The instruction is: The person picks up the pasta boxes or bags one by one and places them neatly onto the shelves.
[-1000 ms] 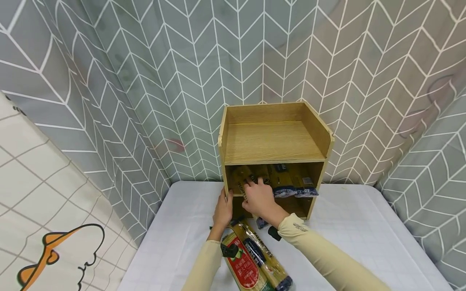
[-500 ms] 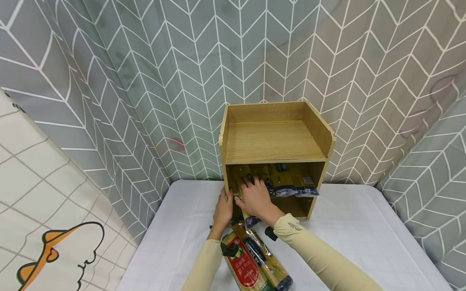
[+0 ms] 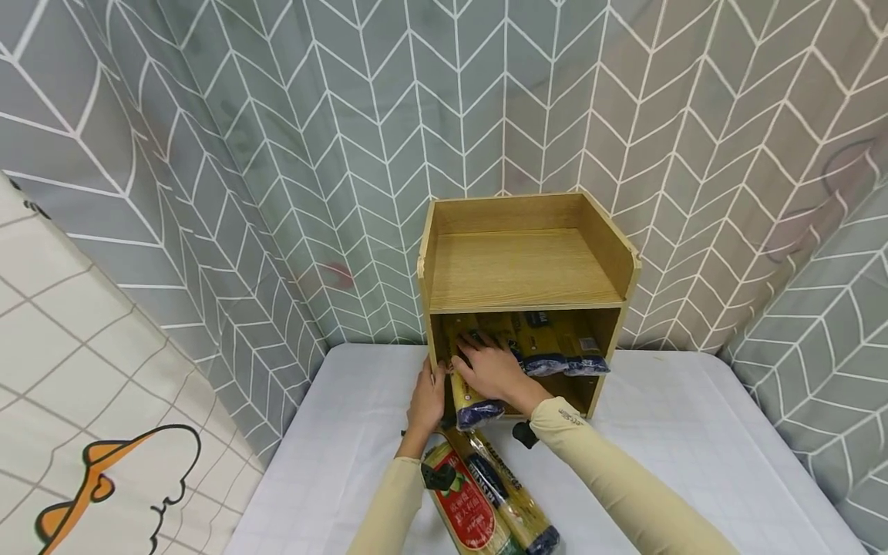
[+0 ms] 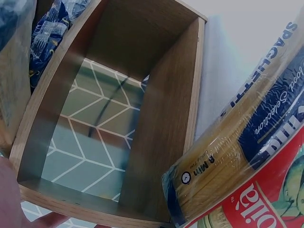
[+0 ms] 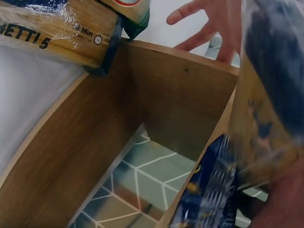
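Note:
My left hand [image 3: 425,397] holds the left side panel of the small wooden shelf [image 3: 527,266]; its thumb lies over the front edge and its fingers spread along the outside. My right hand [image 3: 494,371] reaches into the middle compartment and grips a spaghetti pack [image 3: 475,405] at the left. The pack's blue crinkled end sticks out past the front and tilts downward. In the right wrist view this pack [image 5: 266,109] stands close, beside the blue end of another pack [image 5: 209,190]. The right fingertips are partly hidden among the packs.
Two spaghetti packs [image 3: 544,353] [image 3: 586,362] lie on the same board to the right. On the white table [image 3: 666,439] in front are a red-labelled pasta pack [image 3: 468,509] and a blue-labelled spaghetti pack [image 3: 509,497]. The bottom compartment [image 4: 99,128] opens below; a patterned curtain [image 3: 375,169] hangs behind.
The right hand has shifted its hold on the spaghetti pack, whose blue end has swung left and come into view beside the hand. The left hand stays on the shelf's side.

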`<state>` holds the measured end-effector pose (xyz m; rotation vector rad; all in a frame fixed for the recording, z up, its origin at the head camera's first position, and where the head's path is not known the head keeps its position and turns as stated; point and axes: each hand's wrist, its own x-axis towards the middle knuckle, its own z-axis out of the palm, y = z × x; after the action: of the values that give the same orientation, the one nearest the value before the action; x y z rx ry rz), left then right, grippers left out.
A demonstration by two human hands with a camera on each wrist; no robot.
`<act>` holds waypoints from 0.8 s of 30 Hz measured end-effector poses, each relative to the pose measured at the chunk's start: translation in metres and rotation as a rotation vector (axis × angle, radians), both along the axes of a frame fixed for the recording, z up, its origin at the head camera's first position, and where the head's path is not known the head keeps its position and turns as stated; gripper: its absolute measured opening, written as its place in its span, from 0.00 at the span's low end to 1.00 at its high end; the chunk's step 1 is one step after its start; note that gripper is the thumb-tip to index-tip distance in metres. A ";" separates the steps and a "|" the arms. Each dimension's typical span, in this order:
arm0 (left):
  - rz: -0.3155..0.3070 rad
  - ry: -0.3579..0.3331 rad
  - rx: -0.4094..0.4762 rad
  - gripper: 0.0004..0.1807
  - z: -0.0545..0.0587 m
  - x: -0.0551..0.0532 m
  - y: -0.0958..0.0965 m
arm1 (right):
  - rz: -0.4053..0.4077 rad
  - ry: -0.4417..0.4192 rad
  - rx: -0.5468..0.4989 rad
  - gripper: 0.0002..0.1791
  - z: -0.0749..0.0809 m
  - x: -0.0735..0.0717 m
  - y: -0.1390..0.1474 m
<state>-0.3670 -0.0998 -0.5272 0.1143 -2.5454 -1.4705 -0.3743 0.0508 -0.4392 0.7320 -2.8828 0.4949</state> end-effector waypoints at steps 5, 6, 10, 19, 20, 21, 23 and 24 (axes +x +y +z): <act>-0.005 0.009 0.000 0.32 0.000 0.000 0.002 | 0.036 -0.097 -0.053 0.30 0.001 -0.007 0.008; -0.008 0.004 0.003 0.32 -0.001 0.000 0.001 | 0.049 -0.108 -0.073 0.30 -0.001 -0.009 0.009; -0.006 -0.012 0.005 0.33 -0.001 0.000 0.000 | 0.131 -0.117 -0.124 0.31 -0.005 -0.016 0.016; -0.015 0.011 0.008 0.33 -0.002 -0.003 -0.003 | 0.256 -0.038 -0.215 0.26 -0.013 -0.012 0.027; -0.018 0.012 0.009 0.33 -0.002 -0.004 -0.003 | 0.256 -0.026 -0.218 0.25 -0.014 -0.011 0.028; -0.020 0.008 0.008 0.33 -0.002 -0.004 -0.003 | 0.261 -0.011 -0.219 0.24 -0.015 -0.009 0.029; -0.022 0.004 0.008 0.33 -0.002 -0.005 -0.002 | 0.280 0.009 -0.212 0.23 -0.017 -0.006 0.032; -0.021 0.001 0.006 0.33 -0.002 -0.006 -0.002 | 0.295 0.016 -0.207 0.23 -0.017 -0.005 0.033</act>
<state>-0.3725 -0.1015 -0.5293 0.0876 -2.5488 -1.4861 -0.3795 0.0839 -0.4565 1.1217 -2.6642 0.8025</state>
